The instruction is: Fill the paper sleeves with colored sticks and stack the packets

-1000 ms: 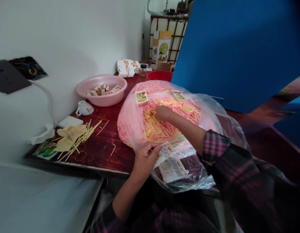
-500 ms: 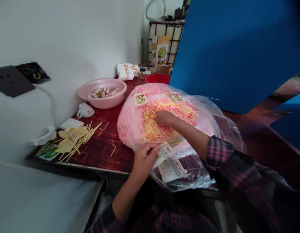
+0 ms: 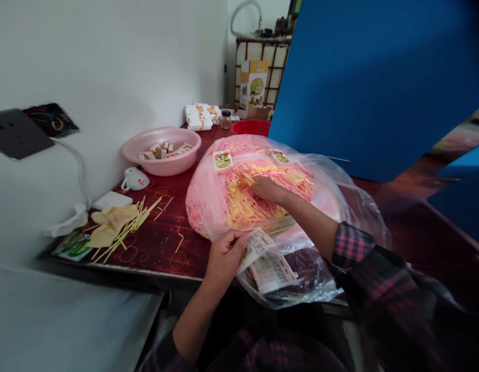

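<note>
A big clear plastic bag (image 3: 198, 201) lies opened on the table, full of thin pink and yellow sticks (image 3: 239, 206). My right hand (image 3: 267, 189) reaches into the pile, fingers closed around some yellow sticks; its fingertips are partly hidden. At the bag's near edge my left hand (image 3: 226, 254) pinches a small printed packet (image 3: 260, 238) between thumb and fingers. A second printed packet (image 3: 272, 273) lies just below it, by the clear film. Two small packets with colourful fronts rest on the bag: one at the left (image 3: 222, 161), another at the back (image 3: 280, 156).
Left of the bag stand a pink basin (image 3: 161, 168) with several small packets and a white mug (image 3: 134, 179) on its side. Loose yellow sticks (image 3: 133, 227) lie near the table's left corner. Behind are a red basin (image 3: 251, 127), a jar (image 3: 226, 120) and a blue panel (image 3: 359, 93).
My right hand has shifted slightly within the pile, and yellow sticks show more clearly at its fingertips. The left hand keeps its pinch. The view has moved slightly.
</note>
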Demonstrator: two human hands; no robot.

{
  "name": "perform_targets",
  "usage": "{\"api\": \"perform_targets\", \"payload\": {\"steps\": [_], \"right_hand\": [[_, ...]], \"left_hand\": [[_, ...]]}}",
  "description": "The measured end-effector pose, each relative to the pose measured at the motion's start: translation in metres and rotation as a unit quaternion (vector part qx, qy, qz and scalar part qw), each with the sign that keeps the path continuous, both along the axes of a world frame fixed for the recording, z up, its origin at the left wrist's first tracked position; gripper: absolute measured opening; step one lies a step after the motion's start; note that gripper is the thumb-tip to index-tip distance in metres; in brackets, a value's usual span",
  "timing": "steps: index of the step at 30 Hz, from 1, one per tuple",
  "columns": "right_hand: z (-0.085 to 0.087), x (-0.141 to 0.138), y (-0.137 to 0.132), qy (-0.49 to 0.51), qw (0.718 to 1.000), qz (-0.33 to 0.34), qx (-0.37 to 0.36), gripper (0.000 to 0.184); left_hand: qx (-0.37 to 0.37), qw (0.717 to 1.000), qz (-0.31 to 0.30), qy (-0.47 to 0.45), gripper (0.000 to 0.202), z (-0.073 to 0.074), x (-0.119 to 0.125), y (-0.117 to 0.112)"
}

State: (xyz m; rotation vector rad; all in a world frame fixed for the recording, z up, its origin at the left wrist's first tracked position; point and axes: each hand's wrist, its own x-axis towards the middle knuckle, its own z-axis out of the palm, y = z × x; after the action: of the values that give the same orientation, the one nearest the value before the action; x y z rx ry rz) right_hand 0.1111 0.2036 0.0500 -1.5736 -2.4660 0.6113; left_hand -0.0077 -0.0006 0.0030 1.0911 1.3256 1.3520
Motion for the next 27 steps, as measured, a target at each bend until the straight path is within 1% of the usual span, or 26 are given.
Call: {"api": "perform_targets", "payload": {"steps": [3,6,7,9,11,13,15,17,18,20,22,23,25,27], "right_hand": [[-0.001,0.014,-0.006,0.101,0.994,-0.013,-0.028,0.022],[-0.003,0.023,-0.010,0.185,0.982,-0.022,-0.037,0.015],[-0.004,0.025,-0.011,0.214,0.976,-0.021,-0.040,0.016],[-0.008,0.027,-0.013,0.272,0.961,-0.012,-0.046,0.020],[-0.014,0.025,-0.014,0.328,0.943,0.001,-0.051,0.022],[-0.020,0.022,-0.016,0.365,0.929,0.009,-0.055,0.021],[-0.024,0.017,-0.017,0.395,0.918,0.015,-0.043,0.018],[-0.025,0.014,-0.018,0.404,0.914,0.024,-0.005,0.014],[-0.025,0.013,-0.018,0.398,0.917,0.027,0.020,0.017],[-0.022,0.013,-0.017,0.355,0.932,0.037,0.059,0.025],[-0.020,0.014,-0.017,0.299,0.950,0.050,0.072,0.028],[-0.019,0.016,-0.016,0.278,0.956,0.053,0.073,0.027],[-0.018,0.018,-0.016,0.261,0.962,0.045,0.063,0.022],[-0.017,0.021,-0.015,0.292,0.956,0.013,0.030,0.014]], "left_hand": [[-0.005,1.000,-0.007,-0.022,0.031,0.007,-0.002,0.005],[0.000,0.998,0.014,-0.060,0.029,0.022,-0.008,0.023],[0.014,0.996,0.027,-0.078,0.027,0.028,-0.010,0.033],[0.067,0.990,0.048,-0.110,0.024,0.040,-0.012,0.057],[0.116,0.987,0.035,-0.106,0.021,0.049,-0.009,0.083],[0.136,0.985,0.006,-0.108,0.020,0.054,0.000,0.107],[0.141,0.983,-0.016,-0.113,0.019,0.055,0.012,0.126],[0.151,0.985,-0.012,-0.086,0.019,0.052,0.024,0.140],[0.155,0.986,-0.002,-0.060,0.021,0.050,0.029,0.144],[0.155,0.988,0.016,-0.007,0.021,0.046,0.036,0.150],[0.144,0.989,0.024,0.022,0.020,0.042,0.038,0.152],[0.138,0.990,0.022,0.022,0.021,0.040,0.038,0.153],[0.127,0.992,0.011,-0.006,0.023,0.039,0.036,0.152],[0.126,0.989,0.003,-0.077,0.022,0.039,0.033,0.150]]}}
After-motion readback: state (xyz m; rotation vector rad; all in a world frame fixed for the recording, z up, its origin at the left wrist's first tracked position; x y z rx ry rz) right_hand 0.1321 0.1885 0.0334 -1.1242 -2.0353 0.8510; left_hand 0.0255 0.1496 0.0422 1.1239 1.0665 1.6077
